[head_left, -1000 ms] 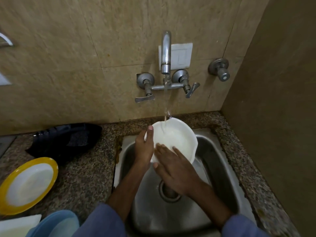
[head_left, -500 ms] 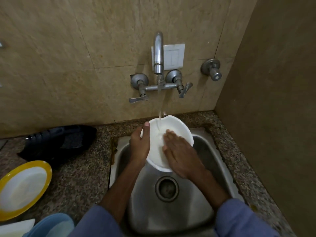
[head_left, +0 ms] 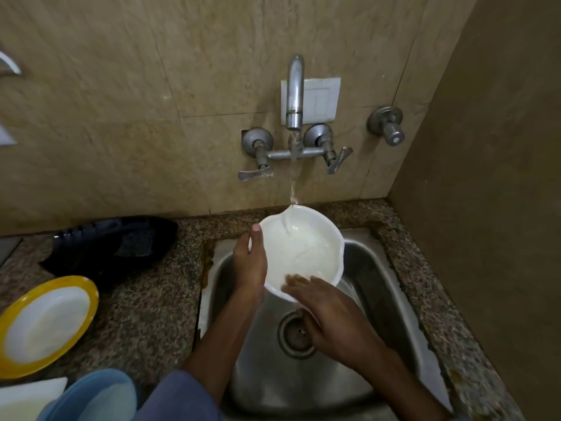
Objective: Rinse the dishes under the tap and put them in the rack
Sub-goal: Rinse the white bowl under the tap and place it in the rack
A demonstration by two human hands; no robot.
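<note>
Tiled walls [head_left: 121, 117] meet in a corner above a speckled stone counter [head_left: 145, 299] and steel sink [head_left: 379, 299]. Over it, under the running tap [head_left: 295, 92], the white bowl [head_left: 303, 253] looks light, stiff and wet-slippery, best held by its rim. The left hand [head_left: 250, 265] clamps the left rim, thumb on top; the right hand [head_left: 331, 314] lays flat fingers across the near rim.

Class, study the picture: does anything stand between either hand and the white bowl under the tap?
Nothing visible does. The left hand grips the bowl at its left rim, thumb over the edge; the right hand touches its near rim. Water falls straight into it.
</note>
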